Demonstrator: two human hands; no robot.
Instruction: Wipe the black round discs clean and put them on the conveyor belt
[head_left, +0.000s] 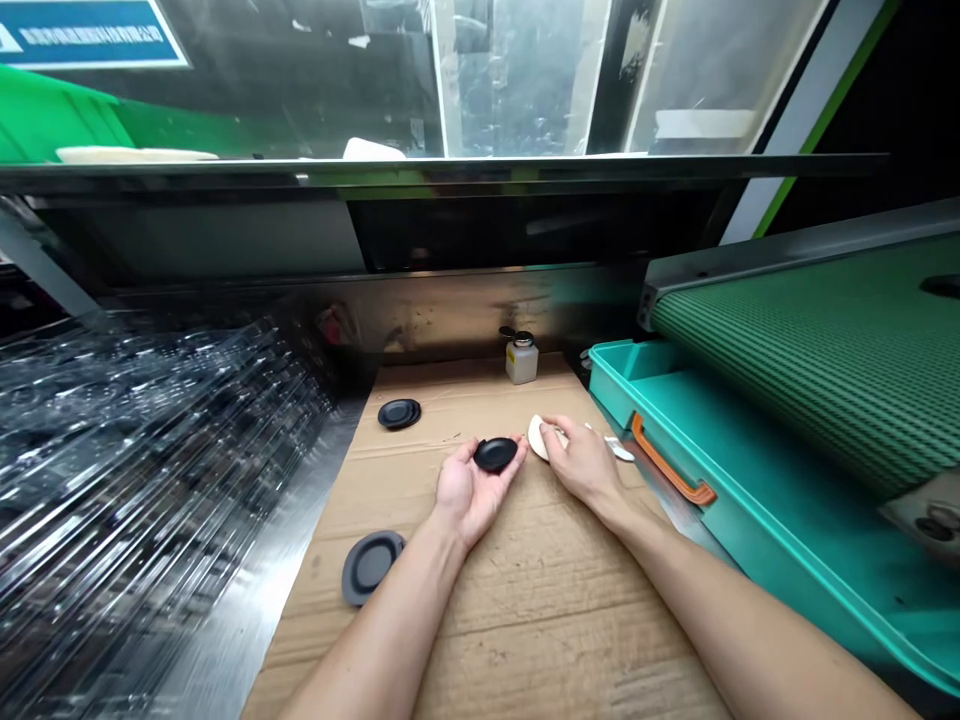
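My left hand, palm up, holds a small round black disc-shaped part with its fingers around the edge. Just to the right, my right hand grips a white round pad whose right side is hidden under the fingers. On the cardboard to the left lie black round discs, overlapping each other. Nearer to me, partly behind my left forearm, sits a larger dark grey round part with a recessed centre. A small white piece lies beyond my right wrist.
A squat dispenser bottle with a dark lid stands at the back of the cardboard. Right of it are a teal bin with an orange handle and a green conveyor belt. Stacked clear plastic trays fill the left side.
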